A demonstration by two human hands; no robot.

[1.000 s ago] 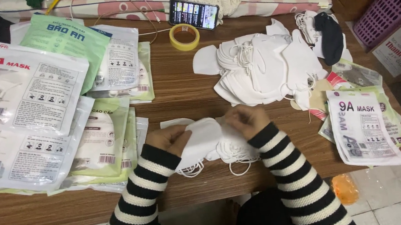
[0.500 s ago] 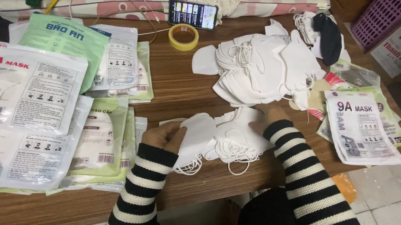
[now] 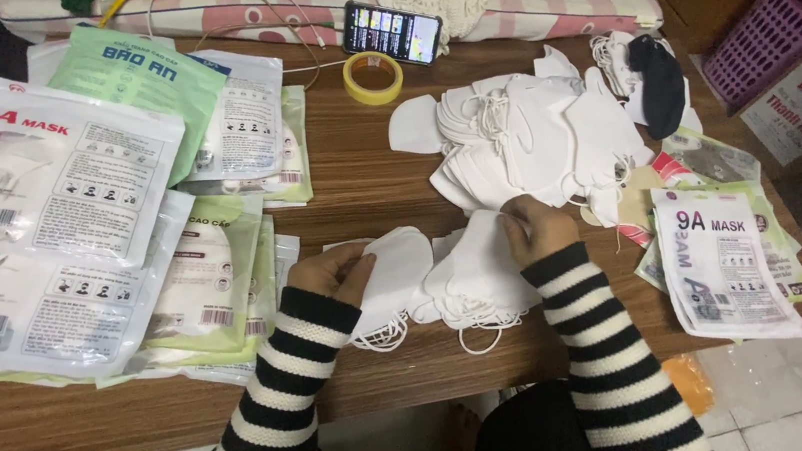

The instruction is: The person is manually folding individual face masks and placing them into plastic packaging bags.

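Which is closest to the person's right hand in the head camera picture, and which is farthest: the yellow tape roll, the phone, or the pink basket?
From the right hand, nearest first:
1. Yellow tape roll, up and to the left on the wooden table.
2. Phone, just past the tape, at the table's far edge.
3. Pink basket, far off to the upper right, beyond the table.

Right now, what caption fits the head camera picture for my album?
Left hand and right hand hold white masks on a wooden table beside mask packets.
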